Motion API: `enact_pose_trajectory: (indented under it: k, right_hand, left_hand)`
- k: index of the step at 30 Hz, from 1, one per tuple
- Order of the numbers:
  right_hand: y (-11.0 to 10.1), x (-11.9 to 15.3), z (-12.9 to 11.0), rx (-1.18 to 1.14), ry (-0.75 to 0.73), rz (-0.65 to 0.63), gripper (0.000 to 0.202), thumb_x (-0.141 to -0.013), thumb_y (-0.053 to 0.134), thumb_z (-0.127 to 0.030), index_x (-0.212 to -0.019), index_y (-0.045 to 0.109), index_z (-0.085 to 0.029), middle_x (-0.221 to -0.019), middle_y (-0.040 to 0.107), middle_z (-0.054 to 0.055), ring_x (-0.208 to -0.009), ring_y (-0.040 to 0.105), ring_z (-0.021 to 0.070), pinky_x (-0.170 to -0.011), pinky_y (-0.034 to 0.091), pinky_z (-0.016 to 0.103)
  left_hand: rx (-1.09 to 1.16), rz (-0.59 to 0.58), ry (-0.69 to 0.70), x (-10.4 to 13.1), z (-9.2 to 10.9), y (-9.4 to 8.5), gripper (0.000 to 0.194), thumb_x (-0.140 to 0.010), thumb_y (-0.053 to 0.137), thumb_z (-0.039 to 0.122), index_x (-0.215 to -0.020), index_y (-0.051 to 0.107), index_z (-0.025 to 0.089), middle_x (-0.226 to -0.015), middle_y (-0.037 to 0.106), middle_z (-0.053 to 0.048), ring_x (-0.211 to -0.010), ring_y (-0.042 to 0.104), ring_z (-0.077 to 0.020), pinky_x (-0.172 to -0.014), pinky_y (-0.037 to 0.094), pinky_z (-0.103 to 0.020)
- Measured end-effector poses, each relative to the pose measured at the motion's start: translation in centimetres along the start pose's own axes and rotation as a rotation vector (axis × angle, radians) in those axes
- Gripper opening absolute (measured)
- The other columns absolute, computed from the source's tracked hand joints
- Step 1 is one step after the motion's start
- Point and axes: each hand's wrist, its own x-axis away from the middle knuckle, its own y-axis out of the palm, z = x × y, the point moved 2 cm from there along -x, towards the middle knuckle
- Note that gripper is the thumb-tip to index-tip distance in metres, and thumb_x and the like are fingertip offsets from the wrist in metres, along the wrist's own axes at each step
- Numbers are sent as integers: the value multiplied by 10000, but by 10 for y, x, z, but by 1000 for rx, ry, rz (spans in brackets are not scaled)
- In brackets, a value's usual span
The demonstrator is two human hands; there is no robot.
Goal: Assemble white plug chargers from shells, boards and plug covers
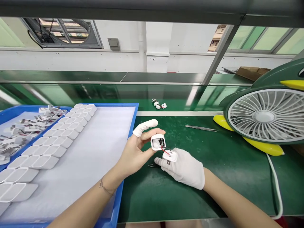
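My left hand (134, 153), bare except for a white finger cot on one finger, pinches a small white charger housing (155, 144) between thumb and fingers. Its open side faces me, and a dark circuit part shows inside. My right hand (184, 167), in a white glove, holds a white plug cover (170, 155) with small metal contacts. A red wire (165, 151) and a dark one link cover and housing. Thin metal tips (151, 165) stick out left of the gloved fingers; what they belong to is hidden.
On the left, a blue tray (129, 133) carries rows of white housings (63, 141). Another blue tray (19, 109) has wired parts. Tweezers (201, 128) lie ahead on the green bench, loose plug parts (158, 104) farther back. A fan (263, 117) stands right, its white cable (275, 183) below.
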Motion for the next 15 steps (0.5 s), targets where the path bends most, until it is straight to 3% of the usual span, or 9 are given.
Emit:
enact_pose_trajectory:
  k: [4, 8, 11, 15]
  right_hand:
    - [2, -2, 3, -8, 3, -33, 199, -968, 425, -212, -1056, 604, -207, -743, 604, 24, -593, 498, 158, -534, 268, 313]
    - [8, 5, 7, -56, 80, 40, 233, -960, 431, -202, -1130, 590, -183, -963, 646, 76, -807, 584, 203, -710, 422, 353]
    - [21, 17, 15, -91, 90, 165, 276, -975, 417, -248, -1201, 560, -181, -1129, 621, 101, -968, 585, 241, -835, 459, 413]
    - [46, 28, 37, -181, 51, 295, 284, -945, 471, -328, -1179, 592, -221, -1094, 655, 78, -936, 631, 249, -820, 526, 424]
  left_hand:
    - [-56, 55, 38, -2, -1, 0, 511, -789, 686, 166, -1249, 478, 252, -1093, 691, -41, -1012, 649, -169, -878, 537, -291]
    - [-37, 208, -52, -3, -5, -1, 223, -733, 727, 283, -901, 635, 169, -909, 709, -56, -732, 673, -145, -632, 556, -244]
    - [135, 323, -161, -3, -11, -4, 295, -669, 750, 384, -762, 583, 159, -711, 673, -17, -449, 565, -80, -397, 435, -196]
    - [318, 452, -110, -2, 0, -14, 379, -636, 745, 490, -669, 522, 185, -488, 552, 9, -345, 493, -96, -322, 334, -217]
